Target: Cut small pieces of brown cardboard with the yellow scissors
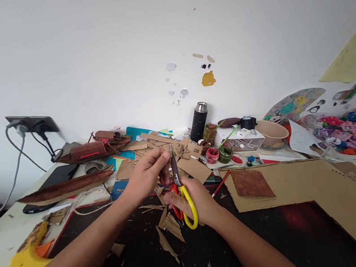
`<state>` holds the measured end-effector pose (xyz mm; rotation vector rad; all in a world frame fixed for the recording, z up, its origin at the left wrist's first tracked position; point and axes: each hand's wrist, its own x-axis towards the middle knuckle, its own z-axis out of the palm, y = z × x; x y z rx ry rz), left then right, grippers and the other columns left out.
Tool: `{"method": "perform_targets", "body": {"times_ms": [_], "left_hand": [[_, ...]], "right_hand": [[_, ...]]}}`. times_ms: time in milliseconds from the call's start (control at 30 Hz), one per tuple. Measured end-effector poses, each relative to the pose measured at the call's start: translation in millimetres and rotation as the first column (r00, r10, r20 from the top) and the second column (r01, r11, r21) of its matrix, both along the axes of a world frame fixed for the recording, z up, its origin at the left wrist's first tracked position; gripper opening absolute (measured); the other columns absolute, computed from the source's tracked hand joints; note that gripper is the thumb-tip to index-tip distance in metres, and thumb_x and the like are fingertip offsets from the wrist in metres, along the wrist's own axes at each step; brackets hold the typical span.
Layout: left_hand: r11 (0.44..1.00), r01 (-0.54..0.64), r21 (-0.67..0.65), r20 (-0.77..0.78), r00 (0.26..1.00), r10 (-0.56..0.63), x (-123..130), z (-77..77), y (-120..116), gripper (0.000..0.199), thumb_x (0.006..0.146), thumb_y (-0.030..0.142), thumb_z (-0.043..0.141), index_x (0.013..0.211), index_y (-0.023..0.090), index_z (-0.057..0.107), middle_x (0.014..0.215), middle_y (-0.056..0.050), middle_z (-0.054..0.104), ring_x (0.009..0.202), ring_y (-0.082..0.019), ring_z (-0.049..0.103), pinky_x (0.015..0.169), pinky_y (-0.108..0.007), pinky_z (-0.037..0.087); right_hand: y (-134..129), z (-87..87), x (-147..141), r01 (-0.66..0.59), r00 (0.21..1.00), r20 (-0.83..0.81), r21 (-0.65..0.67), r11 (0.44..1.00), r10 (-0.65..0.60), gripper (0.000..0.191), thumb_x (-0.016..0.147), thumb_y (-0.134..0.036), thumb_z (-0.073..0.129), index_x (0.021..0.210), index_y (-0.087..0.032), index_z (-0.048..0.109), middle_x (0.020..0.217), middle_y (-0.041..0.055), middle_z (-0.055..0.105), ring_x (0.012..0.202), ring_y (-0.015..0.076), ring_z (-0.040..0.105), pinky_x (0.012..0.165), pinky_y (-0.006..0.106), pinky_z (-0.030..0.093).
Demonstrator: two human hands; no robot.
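Note:
My right hand (198, 200) is closed around a pair of scissors (189, 209) with one yellow and one red handle loop. The metal blades point up and away from me, nearly together. Just left of the blades, my left hand (151, 167) is closed in a pinch, thumb against fingers. Whatever it pinches is too small or too hidden to make out. Torn cardboard scraps (171, 228) and thin strips lie on the black mat (145, 262) beneath both hands. Beyond my hands rises a heap of cut cardboard pieces (187, 148).
A yellow glue gun (24, 259) and brown-painted cardboard boat shapes (67, 187) are on the left. Behind stand a black flask (198, 121) and open paint jars (225, 154). A large cardboard sheet (291, 178) bearing a brown-painted square (253, 183) covers the right side.

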<state>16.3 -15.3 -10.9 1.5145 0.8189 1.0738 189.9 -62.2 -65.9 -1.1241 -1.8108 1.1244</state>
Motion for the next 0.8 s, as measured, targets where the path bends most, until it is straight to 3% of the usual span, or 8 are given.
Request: {"method": "perform_targets", "body": {"times_ms": [133,300,533,800], "left_hand": [[1.000,-0.015,0.013,-0.029,0.999,0.015,-0.5,1.3,-0.5,0.042,0.100,0.054,0.061,0.075,0.022,0.051,0.054,0.005,0.058,0.047,-0.012,0.059,0.050,-0.024,0.049],[1.000,-0.018,0.009,-0.016,1.000,0.018,-0.6,0.6,0.3,0.042,0.099,0.054,0.062,0.075,0.022,0.052,0.053,0.005,0.057,0.045,-0.013,0.059,0.048,-0.023,0.048],[1.000,-0.003,-0.018,-0.006,1.000,0.003,-0.2,-0.8,1.4,0.043,0.098,0.057,0.063,0.074,0.022,0.053,0.053,0.005,0.057,0.044,-0.013,0.059,0.047,-0.024,0.048],[0.999,0.012,-0.034,0.000,1.000,-0.012,-0.3,0.4,0.4,0.044,0.097,0.059,0.063,0.075,0.022,0.052,0.053,0.005,0.057,0.046,-0.014,0.059,0.048,-0.025,0.048]], "right_hand": [[-0.8,0.1,0.3,-0.025,0.998,-0.050,0.027,0.999,0.027,0.047,0.088,-0.060,0.081,0.111,-0.021,0.067,0.093,0.0068,0.075,0.080,0.0241,0.073,0.070,0.031,0.057],[-1.6,-0.7,0.3,-0.045,0.997,-0.068,0.006,0.999,0.046,0.048,0.083,-0.063,0.085,0.094,-0.021,0.064,0.078,0.0034,0.073,0.070,0.0219,0.070,0.064,0.029,0.053],[-2.7,-0.3,0.5,-0.086,0.993,-0.078,-0.013,0.996,0.084,0.061,0.082,-0.071,0.081,0.111,-0.021,0.064,0.086,0.0052,0.076,0.079,0.0256,0.076,0.072,0.032,0.057],[-2.4,-0.5,-0.6,-0.102,0.992,-0.078,-0.018,0.995,0.100,0.064,0.080,-0.072,0.082,0.113,-0.021,0.063,0.087,0.0048,0.078,0.079,0.0254,0.076,0.071,0.032,0.056]]}}
